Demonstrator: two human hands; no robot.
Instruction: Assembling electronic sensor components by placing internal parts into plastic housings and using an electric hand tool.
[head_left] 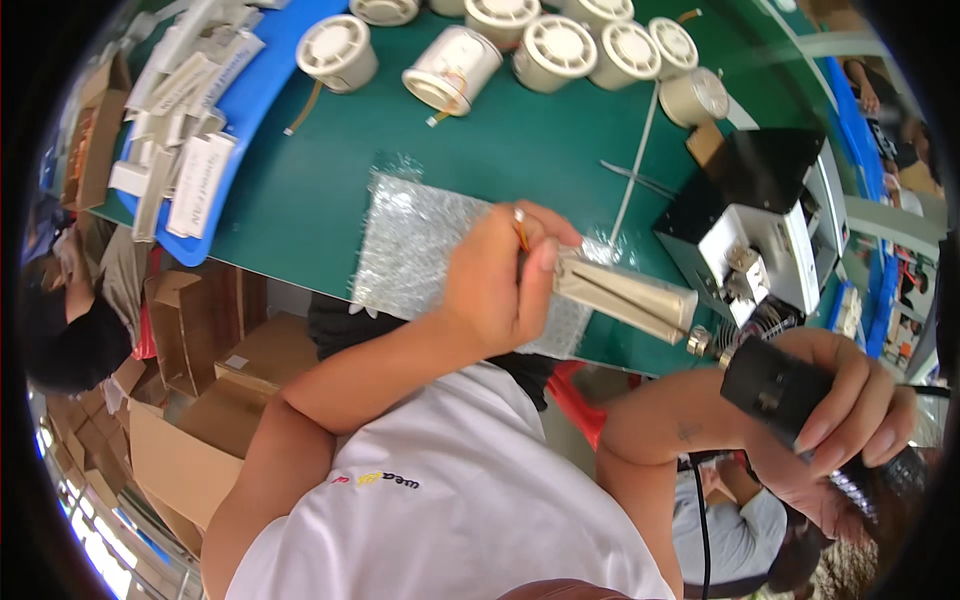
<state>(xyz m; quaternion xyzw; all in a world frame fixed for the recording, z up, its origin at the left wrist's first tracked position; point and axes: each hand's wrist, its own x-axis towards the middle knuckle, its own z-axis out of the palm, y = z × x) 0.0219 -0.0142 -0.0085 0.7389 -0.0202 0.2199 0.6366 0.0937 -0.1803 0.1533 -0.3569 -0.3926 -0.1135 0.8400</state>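
Observation:
My left hand is closed around one end of a long beige hollow plastic piece, with a short orange ribbon cable at its fingers. My right hand grips a black electric screwdriver, pointing left. Its metal chuck is at the piece's right end. A thin dark shaft runs from there along the hollow; its tip is hard to see. Beneath my left hand, a sheet of bubble wrap lies on the green tabletop.
Several white round motor-like units with slotted tops stand along the back. White cartons and plastic pieces fill a blue tray at left. A black-and-white machine is at right. Cardboard boxes stand below left; other people work nearby.

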